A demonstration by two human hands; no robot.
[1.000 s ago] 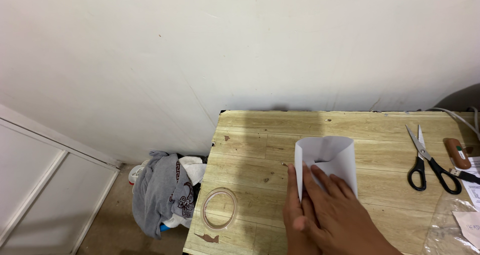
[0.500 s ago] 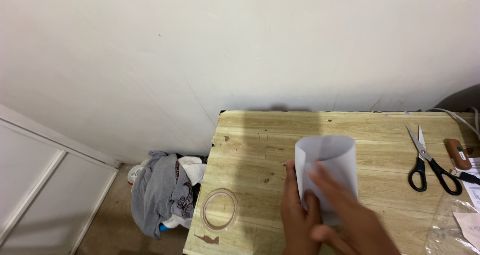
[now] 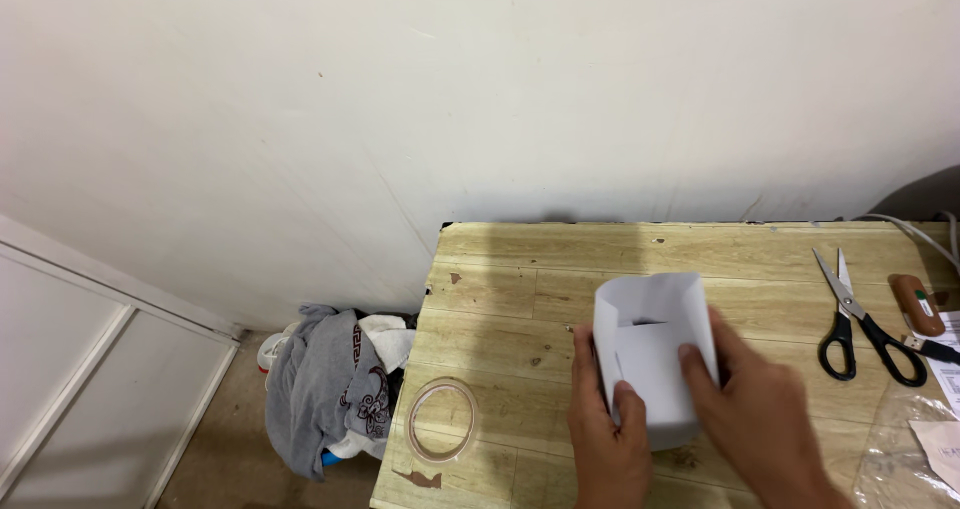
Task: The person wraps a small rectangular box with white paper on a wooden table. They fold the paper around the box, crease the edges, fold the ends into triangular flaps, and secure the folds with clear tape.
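Both hands have curled the paper [image 3: 650, 354] from a flat fold into a rounded tube near the table's [image 3: 520, 299] front edge. Left hand [image 3: 605, 449] pinches its left side, thumb in front; right hand [image 3: 755, 419] fingers press its right side. Loosening that hold would probably let the curl spring open.
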